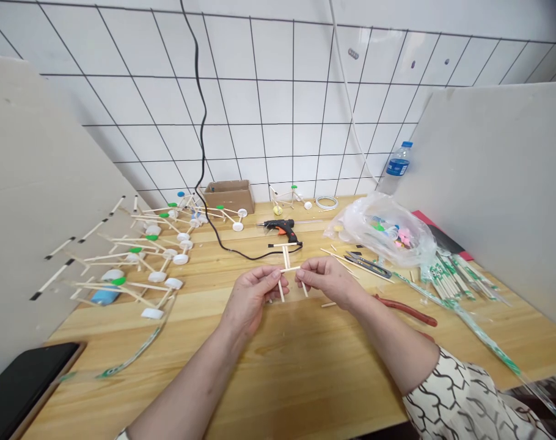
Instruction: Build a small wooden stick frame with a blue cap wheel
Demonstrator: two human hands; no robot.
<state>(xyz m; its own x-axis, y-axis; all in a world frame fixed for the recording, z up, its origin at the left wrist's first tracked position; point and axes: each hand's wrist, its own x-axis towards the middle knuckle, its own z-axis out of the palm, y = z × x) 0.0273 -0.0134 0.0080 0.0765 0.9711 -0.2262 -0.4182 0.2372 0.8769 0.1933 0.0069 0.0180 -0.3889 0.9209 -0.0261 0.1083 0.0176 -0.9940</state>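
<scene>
Between my two hands is a small frame of pale wooden sticks (286, 256), with a crossbar, two legs towards me and a black-tipped bar at its far end. My left hand (255, 293) pinches the left end of the crossbar between thumb and fingers. The right end is pinched by my right hand (326, 278). Just beyond the frame lies a black and orange glue gun (282, 229) on its side. Loose sticks (342, 263) and a pair of thread snips (369, 264) lie right of my right hand. Red-handled pliers (409, 310) are partly hidden by my right forearm.
Several stick models with white bottle-cap wheels (157, 277) fill the left side. A cardboard box (230, 195) and tape roll (326, 202) stand at the back. Right are a plastic bag (360, 220), stick bundles (456, 275) and a water bottle (397, 168). A phone (30, 385) lies front left.
</scene>
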